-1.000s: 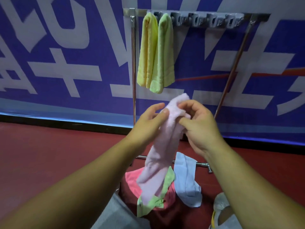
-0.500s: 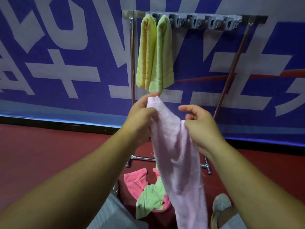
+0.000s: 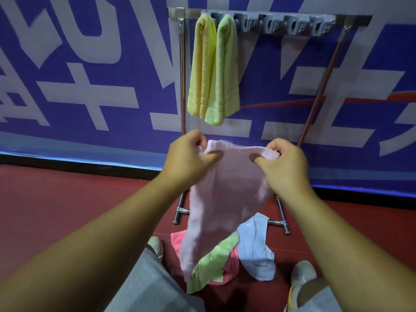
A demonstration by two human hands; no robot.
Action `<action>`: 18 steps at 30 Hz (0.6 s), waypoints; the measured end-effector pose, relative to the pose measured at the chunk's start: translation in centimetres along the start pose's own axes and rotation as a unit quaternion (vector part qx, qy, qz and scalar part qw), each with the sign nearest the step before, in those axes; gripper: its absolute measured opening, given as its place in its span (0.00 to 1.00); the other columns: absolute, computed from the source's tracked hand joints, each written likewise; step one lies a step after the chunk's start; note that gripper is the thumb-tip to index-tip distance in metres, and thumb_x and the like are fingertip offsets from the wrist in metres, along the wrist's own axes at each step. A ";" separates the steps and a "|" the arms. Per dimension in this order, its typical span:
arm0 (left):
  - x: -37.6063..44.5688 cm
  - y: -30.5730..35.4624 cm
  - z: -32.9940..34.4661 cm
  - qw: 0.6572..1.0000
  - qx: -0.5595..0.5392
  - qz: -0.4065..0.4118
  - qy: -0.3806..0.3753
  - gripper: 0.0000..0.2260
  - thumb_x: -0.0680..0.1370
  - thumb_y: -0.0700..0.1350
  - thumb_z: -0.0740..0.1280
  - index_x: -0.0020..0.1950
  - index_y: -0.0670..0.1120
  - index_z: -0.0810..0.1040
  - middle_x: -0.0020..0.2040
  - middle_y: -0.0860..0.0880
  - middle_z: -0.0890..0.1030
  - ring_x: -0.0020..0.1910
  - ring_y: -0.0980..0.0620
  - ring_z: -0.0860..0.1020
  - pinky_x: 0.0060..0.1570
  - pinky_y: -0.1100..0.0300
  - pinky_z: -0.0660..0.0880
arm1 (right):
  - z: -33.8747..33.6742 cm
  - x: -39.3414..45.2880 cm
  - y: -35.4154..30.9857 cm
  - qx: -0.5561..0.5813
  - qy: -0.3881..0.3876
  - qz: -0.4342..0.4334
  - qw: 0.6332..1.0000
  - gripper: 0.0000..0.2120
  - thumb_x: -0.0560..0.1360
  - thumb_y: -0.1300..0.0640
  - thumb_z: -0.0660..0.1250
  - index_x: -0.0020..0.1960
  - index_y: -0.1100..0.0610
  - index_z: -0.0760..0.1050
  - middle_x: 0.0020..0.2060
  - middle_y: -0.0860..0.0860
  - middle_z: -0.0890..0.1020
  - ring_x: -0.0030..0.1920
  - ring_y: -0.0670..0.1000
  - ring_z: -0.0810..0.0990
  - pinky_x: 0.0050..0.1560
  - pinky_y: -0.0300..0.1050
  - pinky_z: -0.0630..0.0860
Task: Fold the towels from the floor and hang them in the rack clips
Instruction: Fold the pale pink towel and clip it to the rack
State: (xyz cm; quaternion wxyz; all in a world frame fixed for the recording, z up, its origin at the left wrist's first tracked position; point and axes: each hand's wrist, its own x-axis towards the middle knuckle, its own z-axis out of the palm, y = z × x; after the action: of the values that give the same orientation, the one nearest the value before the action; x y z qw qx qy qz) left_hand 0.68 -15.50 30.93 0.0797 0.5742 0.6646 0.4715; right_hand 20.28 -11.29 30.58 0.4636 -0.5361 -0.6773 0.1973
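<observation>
I've got the pale pink towel (image 3: 227,199) up in the air in front of me, top edge stretched between both hands. My left hand (image 3: 188,157) has its grip pinched on the top left corner, thumb in front and fingers curled behind. My right hand (image 3: 284,162) is grasping the top right corner the same way. The rest of the towel hangs down loose and a bit twisted, its bottom end dangling over the pile on the floor.

That pile sits just below, between my shoes: a light green towel (image 3: 211,264) lying on top of a hot pink towel (image 3: 229,266), and a light blue towel (image 3: 256,251) right next to them on the right.

Further off stands the metal rack (image 3: 182,86), with a grey strip of clips (image 3: 292,24) along its top bar. On the left end of it hang two folded ones, a yellow towel (image 3: 201,70) and, touching it on the right, a green towel (image 3: 225,73). The clips to their right hold nothing. Behind it all is a blue banner (image 3: 90,75) with big white lettering, and the floor (image 3: 56,210) is dark red.
</observation>
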 end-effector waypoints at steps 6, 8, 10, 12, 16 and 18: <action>-0.4 -1.6 0.5 0.992 0.078 0.077 -0.056 0.20 0.76 0.56 0.69 0.33 0.41 0.75 0.35 0.50 0.75 0.35 0.54 0.73 0.35 0.63 0.69 | 0.1 0.1 -0.5 -0.019 0.015 -0.042 0.999 0.21 0.73 0.47 0.72 0.32 0.59 0.67 0.26 0.52 0.73 0.30 0.52 0.69 0.31 0.47 0.67; -0.5 -1.3 0.5 0.991 0.029 0.040 -0.127 0.24 0.78 0.55 0.67 0.32 0.38 0.70 0.29 0.47 0.69 0.29 0.51 0.67 0.31 0.56 0.65 | 0.0 0.6 -0.4 -0.075 0.006 -0.036 0.997 0.23 0.74 0.45 0.70 0.31 0.57 0.64 0.26 0.50 0.71 0.31 0.55 0.69 0.31 0.48 0.64; -0.7 -1.3 0.3 0.981 -0.058 -0.009 -0.187 0.24 0.77 0.55 0.68 0.33 0.40 0.65 0.29 0.49 0.63 0.28 0.54 0.61 0.29 0.59 0.60 | -0.3 1.3 -0.2 -0.159 -0.025 -0.023 0.987 0.19 0.73 0.47 0.67 0.32 0.57 0.66 0.29 0.50 0.72 0.35 0.58 0.71 0.33 0.47 0.65; -0.7 -2.4 0.0 0.970 -0.068 -0.017 -0.233 0.20 0.75 0.54 0.72 0.36 0.45 0.66 0.30 0.51 0.64 0.28 0.55 0.61 0.27 0.63 0.61 | -0.9 2.3 -0.2 -0.158 -0.067 0.025 0.985 0.14 0.72 0.51 0.65 0.33 0.58 0.67 0.30 0.52 0.73 0.35 0.57 0.72 0.33 0.47 0.64; -0.7 -5.1 -0.2 0.953 0.090 -0.003 -0.289 0.16 0.70 0.49 0.76 0.53 0.54 0.73 0.38 0.53 0.78 0.34 0.54 0.73 0.35 0.60 0.70 | -2.6 3.5 -0.7 0.190 -0.116 0.250 0.942 0.03 0.70 0.61 0.65 0.38 0.56 0.76 0.33 0.56 0.75 0.35 0.54 0.75 0.38 0.47 0.72; -0.7 -6.0 0.0 0.942 0.190 0.017 -0.278 0.12 0.72 0.48 0.73 0.52 0.53 0.75 0.43 0.53 0.80 0.39 0.51 0.74 0.38 0.59 0.68 | -2.8 3.6 -0.5 0.296 -0.123 0.290 0.902 0.08 0.73 0.65 0.64 0.42 0.54 0.76 0.34 0.55 0.75 0.33 0.53 0.75 0.38 0.45 0.75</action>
State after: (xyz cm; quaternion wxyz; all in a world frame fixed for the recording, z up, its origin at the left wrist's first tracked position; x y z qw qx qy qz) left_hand -3.23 -15.51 26.28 0.1426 0.6983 0.6830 0.1598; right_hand 22.38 -8.85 33.86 0.4361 -0.5184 -0.4537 0.5790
